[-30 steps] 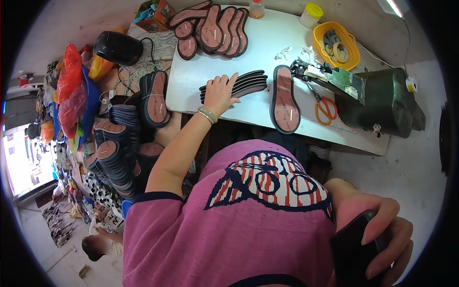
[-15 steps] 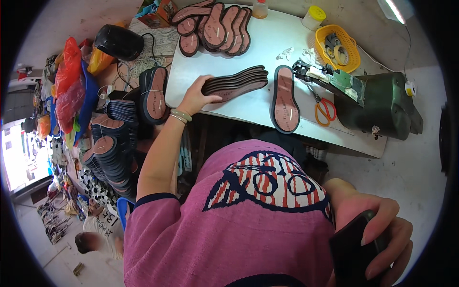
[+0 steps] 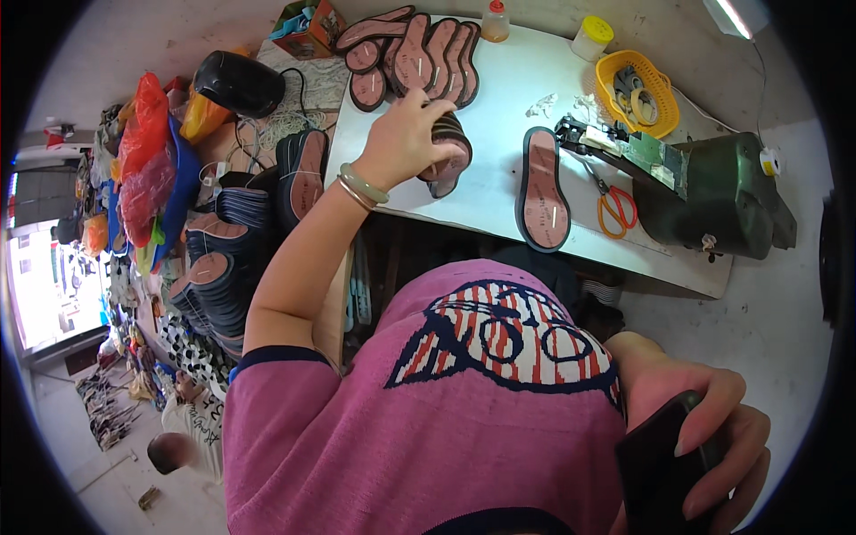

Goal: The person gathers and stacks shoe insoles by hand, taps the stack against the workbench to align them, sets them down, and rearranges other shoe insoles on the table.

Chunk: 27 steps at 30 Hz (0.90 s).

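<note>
The left hand [image 3: 406,138] is holding a stack of insoles [image 3: 453,132] between thumb and fingers, left of the lone insole [image 3: 542,192]. Right of that lone insole, the right hand [image 3: 727,423] is gripping a black object [image 3: 660,464].

There are two hands, one left hand [image 3: 406,143] and one right hand [image 3: 727,428], plus two bangles [image 3: 364,183], one black device [image 3: 660,464] and one held stack [image 3: 451,134] whose layers overlap too much to count. The table [image 3: 508,85] has one lone insole [image 3: 542,183], one pile [image 3: 413,62] of at least seven, one machine [image 3: 713,192], one pair of scissors [image 3: 604,188], one bottle [image 3: 496,24], one jar [image 3: 590,40], and one basket [image 3: 670,113] containing at least one tape roll [image 3: 635,100]. Elsewhere: one box [image 3: 309,34], one co-worker [image 3: 198,432].
</note>
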Motion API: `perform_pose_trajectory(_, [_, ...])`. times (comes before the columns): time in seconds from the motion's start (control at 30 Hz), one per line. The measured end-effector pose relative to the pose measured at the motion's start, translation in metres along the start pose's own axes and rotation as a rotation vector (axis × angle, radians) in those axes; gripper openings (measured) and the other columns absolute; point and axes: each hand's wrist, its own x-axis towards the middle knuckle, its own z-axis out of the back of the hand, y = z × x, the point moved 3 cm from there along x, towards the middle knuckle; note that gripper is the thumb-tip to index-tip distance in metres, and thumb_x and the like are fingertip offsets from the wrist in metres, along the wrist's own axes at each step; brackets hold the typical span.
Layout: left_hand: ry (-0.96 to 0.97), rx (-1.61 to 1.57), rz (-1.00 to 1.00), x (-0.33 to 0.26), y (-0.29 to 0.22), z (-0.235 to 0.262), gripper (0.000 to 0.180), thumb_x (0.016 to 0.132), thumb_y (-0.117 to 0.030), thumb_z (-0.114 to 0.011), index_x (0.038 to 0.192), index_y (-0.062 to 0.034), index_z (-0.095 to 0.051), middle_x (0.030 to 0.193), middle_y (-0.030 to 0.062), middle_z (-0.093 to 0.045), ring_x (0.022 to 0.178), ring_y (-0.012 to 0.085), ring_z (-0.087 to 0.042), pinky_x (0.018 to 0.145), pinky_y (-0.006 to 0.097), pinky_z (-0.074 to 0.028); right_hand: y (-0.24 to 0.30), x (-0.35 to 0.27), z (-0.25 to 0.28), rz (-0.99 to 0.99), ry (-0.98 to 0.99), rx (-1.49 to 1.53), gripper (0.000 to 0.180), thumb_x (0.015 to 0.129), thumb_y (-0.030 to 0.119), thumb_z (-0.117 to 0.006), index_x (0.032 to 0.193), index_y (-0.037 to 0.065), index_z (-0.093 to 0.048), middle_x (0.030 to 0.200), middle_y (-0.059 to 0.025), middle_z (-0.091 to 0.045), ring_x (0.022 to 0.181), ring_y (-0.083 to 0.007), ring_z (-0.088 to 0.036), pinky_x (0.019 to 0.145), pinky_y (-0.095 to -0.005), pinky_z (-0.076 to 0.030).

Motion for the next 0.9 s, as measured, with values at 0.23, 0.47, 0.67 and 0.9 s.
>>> perform_pose_trajectory(0.23, [-0.158,-0.021,-0.076,0.0,-0.035,0.035,0.06,0.074,-0.042,-0.086,0.125,-0.0166,-0.068,0.108,0.0118,-0.057,0.101,0.0323,-0.063,0.081,0.043,-0.057,0.004,0.01,0.005,0.005,0.088,0.087,0.062,0.077,0.012,-0.09,0.129,0.03,-0.061,0.115,0.0074,-0.059,0.098,-0.0174,-0.051,0.081,-0.0358,-0.04])
perform_pose_trajectory(0.47, [-0.083,-0.006,0.059,-0.014,-0.023,-0.021,0.06,0.075,-0.042,-0.085,0.126,-0.0167,-0.067,0.11,0.0118,-0.058,0.101,0.0356,-0.063,0.079,0.044,-0.058,-0.01,0.006,-0.001,-0.015,0.099,0.136,0.061,0.078,0.012,-0.09,0.129,0.03,-0.061,0.115,0.0074,-0.059,0.098,-0.0171,-0.051,0.081,-0.0357,-0.04])
perform_pose_trajectory(0.67, [-0.07,0.008,-0.016,0.009,-0.033,-0.003,0.056,0.073,-0.039,-0.085,0.122,-0.0163,-0.069,0.107,0.0115,-0.059,0.097,0.034,-0.064,0.076,0.044,-0.058,-0.004,0.007,0.009,-0.028,0.121,0.15,0.06,0.079,0.012,-0.089,0.129,0.03,-0.061,0.114,0.0074,-0.059,0.098,-0.0169,-0.051,0.081,-0.0357,-0.04])
perform_pose_trajectory(0.9, [0.001,0.088,-0.123,0.016,-0.041,-0.036,0.038,0.074,-0.032,-0.084,0.103,-0.01,-0.071,0.102,0.0126,-0.061,0.094,0.0343,-0.064,0.07,0.045,-0.059,-0.001,0.007,-0.005,-0.029,0.136,0.117,0.059,0.079,0.012,-0.089,0.129,0.029,-0.061,0.114,0.0073,-0.059,0.098,-0.0166,-0.051,0.081,-0.0356,-0.041])
